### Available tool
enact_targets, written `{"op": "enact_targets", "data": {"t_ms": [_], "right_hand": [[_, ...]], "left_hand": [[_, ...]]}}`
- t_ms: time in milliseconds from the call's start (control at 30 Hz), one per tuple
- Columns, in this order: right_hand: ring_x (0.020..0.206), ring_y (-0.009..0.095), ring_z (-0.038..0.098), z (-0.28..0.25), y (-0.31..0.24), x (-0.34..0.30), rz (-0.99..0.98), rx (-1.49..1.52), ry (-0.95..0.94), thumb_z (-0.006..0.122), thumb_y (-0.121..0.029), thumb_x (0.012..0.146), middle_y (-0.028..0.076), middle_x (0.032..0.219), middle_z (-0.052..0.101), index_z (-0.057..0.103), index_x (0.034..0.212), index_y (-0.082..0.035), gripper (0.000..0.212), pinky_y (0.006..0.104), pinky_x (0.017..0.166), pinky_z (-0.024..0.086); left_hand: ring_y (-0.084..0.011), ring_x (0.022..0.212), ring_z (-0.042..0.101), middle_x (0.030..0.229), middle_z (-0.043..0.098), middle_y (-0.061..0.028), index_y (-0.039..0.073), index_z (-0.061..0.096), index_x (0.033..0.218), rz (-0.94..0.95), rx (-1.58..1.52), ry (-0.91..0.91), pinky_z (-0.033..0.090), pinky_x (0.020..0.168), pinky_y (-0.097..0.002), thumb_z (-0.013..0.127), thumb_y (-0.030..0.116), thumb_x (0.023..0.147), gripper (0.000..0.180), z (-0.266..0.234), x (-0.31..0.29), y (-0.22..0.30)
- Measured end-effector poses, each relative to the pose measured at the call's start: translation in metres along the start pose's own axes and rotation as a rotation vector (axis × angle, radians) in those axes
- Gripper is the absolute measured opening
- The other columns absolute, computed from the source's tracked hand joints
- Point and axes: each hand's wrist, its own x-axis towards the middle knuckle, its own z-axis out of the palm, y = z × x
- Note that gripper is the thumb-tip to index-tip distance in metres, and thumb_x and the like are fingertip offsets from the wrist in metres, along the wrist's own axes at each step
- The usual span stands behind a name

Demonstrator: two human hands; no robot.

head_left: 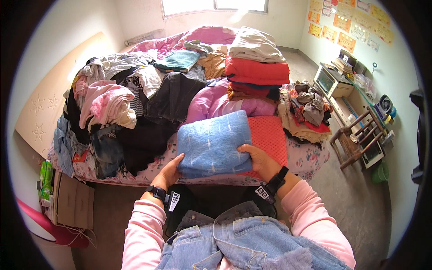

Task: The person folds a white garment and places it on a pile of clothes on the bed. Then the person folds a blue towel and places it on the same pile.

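Note:
A folded, fuzzy blue cloth [216,141] with white streaks is held between my hands at the front edge of the bed. My left hand [169,171] grips its lower left corner, thumb on top. On the opposite side my right hand [258,158] pinches the right edge, with the thumb lying over the top and the fingers partly hidden. Beneath and to the right of the blue cloth lies a coral-red textured fabric [272,139]. Behind it rises a stack of folded bedding, with a red quilt [256,72] below a cream one [256,45].
A large heap of loose clothes [108,105] covers the bed's left side. Another clothes pile [308,108] sits at its right end. A wooden chair [360,139] stands right of the bed, near a desk. A drawer cabinet [74,198] is at the lower left.

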Motion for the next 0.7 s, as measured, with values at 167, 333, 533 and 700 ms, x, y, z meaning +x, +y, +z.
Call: {"op": "enact_targets", "data": {"t_ms": [167,333,533,700], "right_hand": [[0.099,0.03,0.057,0.018,-0.021,-0.007,-0.064,-0.025,0.025,0.062,-0.017,0.077,0.017,0.111,0.057,0.044,0.123,0.003,0.053,0.0476,0.086,0.049],[0.098,0.028,0.059,0.022,-0.063,-0.033,-0.258,-0.051,0.143,0.063,-0.02,0.078,0.014,0.111,0.058,0.047,0.12,0.001,0.049,0.0468,0.084,0.051],[0.097,0.027,0.06,0.012,-0.082,-0.04,-0.334,0.073,0.075,0.062,-0.015,0.08,0.014,0.109,0.059,0.047,0.12,0.0,0.045,0.0432,0.084,0.052],[0.098,0.029,0.06,0.003,-0.069,-0.021,-0.224,0.066,0.053,0.061,-0.016,0.079,0.014,0.109,0.059,0.046,0.121,0.0,0.047,0.0455,0.086,0.05]], "left_hand": [[-0.0262,0.117,0.047,0.132,0.047,-0.011,0.005,0.034,0.137,0.121,-0.169,-0.162,0.035,0.1,-0.0414,0.058,0.036,0.088,0.064,0.02,-0.019,0.02],[-0.0199,0.098,0.06,0.115,0.057,-0.0137,-0.002,0.046,0.124,0.279,-0.047,-0.456,0.05,0.083,-0.0335,0.057,0.03,0.089,0.049,0.057,-0.025,0.071],[-0.0185,0.096,0.06,0.11,0.057,-0.0109,-0.001,0.045,0.123,0.362,-0.009,-0.384,0.051,0.081,-0.032,0.062,0.018,0.086,0.044,0.087,-0.035,0.099],[-0.0196,0.094,0.06,0.109,0.057,-0.0119,-0.001,0.043,0.122,0.4,-0.094,-0.31,0.051,0.081,-0.0325,0.066,0.015,0.082,0.049,0.071,-0.041,0.09]]}}
